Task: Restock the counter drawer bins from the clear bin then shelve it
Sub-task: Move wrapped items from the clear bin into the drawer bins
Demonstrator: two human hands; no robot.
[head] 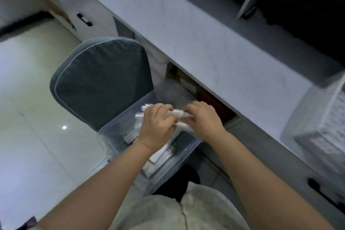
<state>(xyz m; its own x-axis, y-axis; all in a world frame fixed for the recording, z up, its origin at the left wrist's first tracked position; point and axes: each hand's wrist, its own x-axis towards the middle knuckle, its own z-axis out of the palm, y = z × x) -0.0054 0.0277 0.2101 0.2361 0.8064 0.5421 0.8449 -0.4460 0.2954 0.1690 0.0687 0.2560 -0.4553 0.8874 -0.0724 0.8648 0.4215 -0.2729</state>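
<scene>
A clear plastic bin (112,132) rests on a chair seat below the counter edge, holding several white packets and boxes (158,157). Both hands are over the bin. My left hand (155,127) and my right hand (204,119) are both closed around a bundle of white tubes (179,113) held just above the bin's contents. The bundle's ends stick out to the left of my left hand. The image is blurred, so the tubes' labels cannot be read.
A grey cushioned chair back (100,82) stands left of the bin. The pale counter (196,39) runs diagonally above, with an open shelf space (188,84) under it. A white slatted basket (321,129) sits on the counter at right. Drawer handles (85,19) show at upper left.
</scene>
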